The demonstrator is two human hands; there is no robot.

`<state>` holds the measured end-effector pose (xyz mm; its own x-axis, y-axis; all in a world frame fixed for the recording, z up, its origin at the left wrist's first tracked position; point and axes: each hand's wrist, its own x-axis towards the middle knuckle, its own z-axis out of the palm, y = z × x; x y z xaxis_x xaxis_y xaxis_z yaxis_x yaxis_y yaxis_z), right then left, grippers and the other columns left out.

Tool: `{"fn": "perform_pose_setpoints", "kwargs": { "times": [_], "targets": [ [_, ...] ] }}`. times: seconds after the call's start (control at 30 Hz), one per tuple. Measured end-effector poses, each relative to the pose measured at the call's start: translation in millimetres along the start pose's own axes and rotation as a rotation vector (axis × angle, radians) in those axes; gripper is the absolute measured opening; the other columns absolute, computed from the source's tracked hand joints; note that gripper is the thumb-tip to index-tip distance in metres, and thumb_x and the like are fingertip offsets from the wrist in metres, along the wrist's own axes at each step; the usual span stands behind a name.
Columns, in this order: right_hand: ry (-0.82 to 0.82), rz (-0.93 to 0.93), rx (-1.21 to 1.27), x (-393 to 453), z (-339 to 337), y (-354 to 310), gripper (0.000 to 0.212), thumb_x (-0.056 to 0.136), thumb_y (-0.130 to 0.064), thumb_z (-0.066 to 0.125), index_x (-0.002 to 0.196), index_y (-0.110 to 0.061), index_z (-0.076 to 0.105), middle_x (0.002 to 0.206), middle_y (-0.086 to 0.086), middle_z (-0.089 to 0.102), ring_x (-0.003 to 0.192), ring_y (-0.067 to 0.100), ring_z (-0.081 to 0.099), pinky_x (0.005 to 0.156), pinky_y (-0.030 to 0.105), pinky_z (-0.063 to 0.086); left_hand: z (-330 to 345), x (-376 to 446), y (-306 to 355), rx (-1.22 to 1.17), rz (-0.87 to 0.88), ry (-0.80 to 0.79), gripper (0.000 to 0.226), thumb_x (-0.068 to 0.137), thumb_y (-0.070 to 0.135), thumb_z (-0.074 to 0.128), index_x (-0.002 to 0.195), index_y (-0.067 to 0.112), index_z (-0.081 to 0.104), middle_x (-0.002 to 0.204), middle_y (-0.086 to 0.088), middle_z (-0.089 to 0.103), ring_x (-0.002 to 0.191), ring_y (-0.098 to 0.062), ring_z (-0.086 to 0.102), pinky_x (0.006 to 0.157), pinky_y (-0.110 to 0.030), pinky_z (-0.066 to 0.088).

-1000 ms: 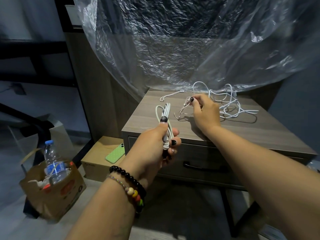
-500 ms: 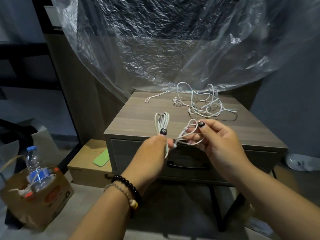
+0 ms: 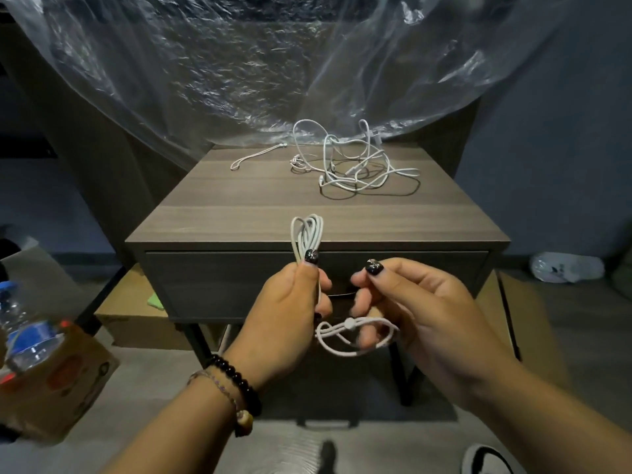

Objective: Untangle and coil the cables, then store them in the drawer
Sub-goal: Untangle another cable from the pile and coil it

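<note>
My left hand (image 3: 290,313) grips a coiled white cable (image 3: 306,234), its loops sticking up above my thumb, in front of the shut drawer (image 3: 212,282) of a wooden nightstand (image 3: 239,213). My right hand (image 3: 417,316) holds the loose end of the same cable (image 3: 349,331), which is looped around its lower fingers. A tangle of white cables (image 3: 349,162) lies at the back of the nightstand top, with one thin white cord (image 3: 254,156) stretched out to its left.
Clear plastic sheeting (image 3: 273,63) hangs behind and above the nightstand. On the floor at left stands a cardboard box with a water bottle (image 3: 24,336); another box with a green item (image 3: 155,301) sits under the nightstand's left side. A white bag (image 3: 564,266) lies at right.
Both hands came back from the nightstand top to the drawer front. My right hand lifted the cable's loose end off the top and lowered it; it is now looped round the fingers.
</note>
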<state>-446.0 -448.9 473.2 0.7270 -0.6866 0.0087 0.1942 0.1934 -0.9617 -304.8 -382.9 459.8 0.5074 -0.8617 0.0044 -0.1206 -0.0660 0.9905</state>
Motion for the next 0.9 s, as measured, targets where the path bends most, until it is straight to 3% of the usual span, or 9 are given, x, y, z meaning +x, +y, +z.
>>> {"fn": "perform_pose_setpoints", "kwargs": {
  "times": [0.17, 0.37, 0.5, 0.63, 0.73, 0.9],
  "targets": [
    [0.043, 0.095, -0.225, 1, -7, 6, 0.014, 0.092, -0.011, 0.057, 0.096, -0.007, 0.069, 0.069, 0.006, 0.067, 0.04, 0.011, 0.053, 0.042, 0.017, 0.043, 8, 6, -4, -0.084, -0.024, -0.004, 0.03, 0.101, 0.021, 0.028, 0.084, 0.012, 0.05, 0.049, 0.007, 0.04, 0.041, -0.007, 0.033, 0.04, -0.019, 0.029],
    [-0.144, 0.226, -0.432, -1, -9, 9, 0.01, 0.085, -0.01, 0.068, 0.09, -0.015, 0.075, 0.059, -0.005, 0.064, 0.048, 0.001, 0.053, 0.046, 0.013, 0.04, 12, 12, -4, -0.156, 0.034, 0.078, 0.03, 0.103, 0.021, 0.026, 0.084, 0.011, 0.046, 0.046, 0.007, 0.038, 0.041, -0.009, 0.032, 0.04, -0.019, 0.029],
    [-0.122, 0.169, -0.451, -3, -9, 11, 0.006, 0.082, -0.009, 0.071, 0.083, -0.013, 0.076, 0.067, 0.004, 0.066, 0.058, 0.007, 0.056, 0.052, 0.015, 0.045, 9, 13, -3, -0.083, 0.068, 0.104, 0.03, 0.104, 0.02, 0.026, 0.083, 0.012, 0.047, 0.045, 0.007, 0.04, 0.038, -0.006, 0.034, 0.039, -0.017, 0.03],
    [0.1, 0.036, -0.32, 1, -14, 11, 0.005, 0.08, -0.006, 0.071, 0.082, -0.006, 0.076, 0.075, 0.009, 0.072, 0.067, 0.01, 0.062, 0.06, 0.016, 0.049, 6, 14, -10, 0.111, 0.079, 0.132, 0.033, 0.103, 0.023, 0.028, 0.083, 0.012, 0.051, 0.05, 0.007, 0.046, 0.041, -0.006, 0.037, 0.043, -0.02, 0.032],
    [0.235, 0.014, -0.143, 8, -22, 8, 0.007, 0.082, -0.006, 0.067, 0.078, -0.009, 0.072, 0.078, 0.007, 0.07, 0.075, 0.012, 0.063, 0.07, 0.025, 0.049, 1, 14, -18, 0.202, 0.058, 0.129, 0.034, 0.102, 0.027, 0.029, 0.082, 0.013, 0.053, 0.056, 0.005, 0.049, 0.046, -0.011, 0.04, 0.048, -0.027, 0.033],
    [0.228, 0.02, 0.251, 13, -35, -5, 0.019, 0.094, -0.012, 0.047, 0.079, -0.008, 0.058, 0.078, 0.01, 0.067, 0.082, 0.021, 0.069, 0.079, 0.031, 0.054, -9, 16, -29, 0.303, 0.052, 0.136, 0.035, 0.102, 0.027, 0.03, 0.077, 0.014, 0.051, 0.043, 0.007, 0.048, 0.036, -0.007, 0.038, 0.045, -0.03, 0.029]
  ]
}}
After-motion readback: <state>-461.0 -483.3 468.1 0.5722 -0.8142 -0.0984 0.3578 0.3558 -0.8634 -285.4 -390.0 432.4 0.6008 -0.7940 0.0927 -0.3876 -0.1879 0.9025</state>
